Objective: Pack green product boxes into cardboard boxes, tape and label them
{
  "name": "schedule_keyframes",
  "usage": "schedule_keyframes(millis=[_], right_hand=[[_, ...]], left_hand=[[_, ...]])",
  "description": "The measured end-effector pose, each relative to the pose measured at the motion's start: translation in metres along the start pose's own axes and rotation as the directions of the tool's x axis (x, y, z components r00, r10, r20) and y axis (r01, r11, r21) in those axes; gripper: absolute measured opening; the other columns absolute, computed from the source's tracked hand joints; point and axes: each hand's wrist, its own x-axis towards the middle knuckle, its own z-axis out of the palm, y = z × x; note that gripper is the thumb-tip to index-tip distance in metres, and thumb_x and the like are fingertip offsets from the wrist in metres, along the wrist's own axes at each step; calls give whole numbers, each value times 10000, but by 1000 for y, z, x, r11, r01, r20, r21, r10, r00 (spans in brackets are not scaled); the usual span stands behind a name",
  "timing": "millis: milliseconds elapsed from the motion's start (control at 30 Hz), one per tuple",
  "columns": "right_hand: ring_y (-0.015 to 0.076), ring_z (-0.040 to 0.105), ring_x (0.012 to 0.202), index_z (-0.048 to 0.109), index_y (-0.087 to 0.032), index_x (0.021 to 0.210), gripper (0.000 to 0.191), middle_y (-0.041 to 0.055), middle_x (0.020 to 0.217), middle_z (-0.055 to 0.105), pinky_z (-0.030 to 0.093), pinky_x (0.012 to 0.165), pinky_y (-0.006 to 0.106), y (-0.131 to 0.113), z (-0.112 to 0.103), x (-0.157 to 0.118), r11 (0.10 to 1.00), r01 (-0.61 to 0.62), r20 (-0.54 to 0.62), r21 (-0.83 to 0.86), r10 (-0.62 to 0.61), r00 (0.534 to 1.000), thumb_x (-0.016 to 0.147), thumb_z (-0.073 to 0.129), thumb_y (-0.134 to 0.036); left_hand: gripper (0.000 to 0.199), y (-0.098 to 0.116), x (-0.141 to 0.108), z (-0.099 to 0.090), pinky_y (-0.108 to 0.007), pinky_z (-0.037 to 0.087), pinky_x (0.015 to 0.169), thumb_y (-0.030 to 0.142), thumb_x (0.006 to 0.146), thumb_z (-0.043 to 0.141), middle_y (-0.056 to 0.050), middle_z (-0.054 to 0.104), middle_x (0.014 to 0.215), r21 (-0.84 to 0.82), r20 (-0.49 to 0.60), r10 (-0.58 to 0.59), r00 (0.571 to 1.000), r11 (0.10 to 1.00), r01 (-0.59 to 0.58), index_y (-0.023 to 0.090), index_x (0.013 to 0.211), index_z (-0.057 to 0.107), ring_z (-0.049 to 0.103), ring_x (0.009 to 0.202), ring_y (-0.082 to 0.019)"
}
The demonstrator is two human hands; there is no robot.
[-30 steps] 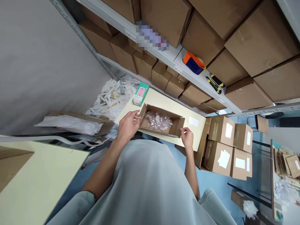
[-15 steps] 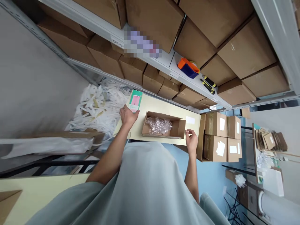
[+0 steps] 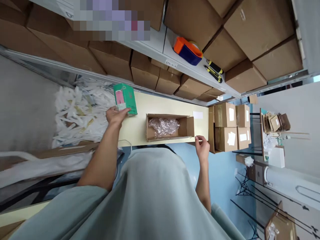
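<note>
My left hand [image 3: 116,115] grips a green box [image 3: 129,98] by its near end, over the left end of the pale yellow table [image 3: 140,100]. The green box has a pink panel and a white label on one side. To its right an open cardboard box [image 3: 188,126] lies on the table, with crumpled clear bubble wrap [image 3: 165,126] inside. My right hand [image 3: 202,146] is by the right near corner of this cardboard box, thumb and fingertips pinched together. Whatever is between those fingertips, if anything, is too small to make out.
Cardboard boxes [image 3: 145,68] fill the shelves behind the table. An orange and blue tape dispenser [image 3: 188,50] and yellow-black utility knives [image 3: 213,71] lie on the shelf. Stacked boxes [image 3: 226,130] stand right, beside a white paper [image 3: 198,115]. White paper strips [image 3: 82,110] are heaped left.
The green box has been turned and now shows its broad green side, still in my left hand. My view has shifted; my right hand remains near the cardboard box's right end.
</note>
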Motion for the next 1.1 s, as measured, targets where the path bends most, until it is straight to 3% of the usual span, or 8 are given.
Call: schedule_keyframes(millis=[100, 233, 400, 533, 667, 767, 933, 1100], right_hand=[[217, 730, 733, 812, -192, 1148, 458, 119, 1092, 869, 585, 806, 344, -11, -5, 5, 998, 54, 7, 10, -54, 999, 1068, 572, -574], [230, 768, 852, 789, -202, 1305, 455, 123, 1195, 850, 641, 855, 360, -37, -18, 16, 971, 236, 9, 32, -237, 972, 1124, 581, -564], [297, 771, 1271, 530, -312, 1735, 621, 139, 1620, 680, 707, 965, 424, -71, -40, 22, 842, 539, 89, 8, -538, 838, 1150, 619, -502], [364, 591, 1606, 352, -376, 1844, 819, 90, 1797, 528, 710, 1078, 480, -73, -42, 36, 747, 660, 309, -80, -611, 729, 1089, 663, -307], [379, 707, 1459, 356, -254, 1826, 913, 170, 1782, 519, 712, 1058, 476, -56, -12, 68, 715, 674, 486, -185, -529, 695, 992, 716, -160], [376, 779, 1313, 506, -126, 1686, 778, 247, 1629, 625, 689, 1063, 465, -49, 23, 91, 685, 679, 595, -264, -439, 673, 963, 791, -97], [372, 795, 1315, 603, -79, 1512, 554, 276, 1466, 717, 659, 1067, 422, -56, 68, 111, 623, 695, 710, -358, -301, 636, 991, 789, -54], [342, 777, 1371, 554, -98, 1585, 516, 276, 1561, 664, 648, 1073, 402, -59, 73, 117, 587, 721, 749, -369, -272, 604, 1083, 671, -101]], left_hand=[[505, 31, -14, -31, -395, 720, 932, 223, 833, 841, -40, 777, 1073, -95, -97, -196, 976, 978, 187, 58, 1270, 649, 730, 951, -172], [873, 90, -60, -78, -456, 668, 1159, 223, 748, 907, -92, 793, 1420, -94, -99, 13, 995, 995, -23, 94, 1564, 627, 758, 1257, -226], [851, 145, -123, -104, -442, 642, 1204, 316, 738, 885, -21, 775, 1464, 60, 218, 295, 930, 947, -315, 238, 1563, 694, 766, 1251, -257], [768, 158, -146, -79, -433, 610, 1209, 277, 761, 793, -25, 757, 1511, 150, 445, 368, 816, 868, -473, 312, 1525, 722, 742, 1341, -330], [765, 145, -139, -32, -426, 602, 1172, 229, 783, 740, -66, 729, 1566, 239, 584, 281, 762, 837, -492, 300, 1542, 689, 708, 1412, -369], [779, 129, -123, 6, -460, 588, 1191, 150, 765, 718, -117, 732, 1541, 300, 655, 238, 717, 789, -536, 245, 1537, 675, 696, 1422, -389], [732, 114, -105, 49, -537, 584, 1217, 51, 766, 719, -216, 731, 1480, 497, 686, 109, 720, 652, -572, 168, 1486, 671, 672, 1437, -440], [685, 110, -107, 54, -537, 598, 1187, 74, 880, 678, -255, 692, 1544, 592, 675, 47, 737, 562, -578, 125, 1561, 625, 676, 1429, -436]])
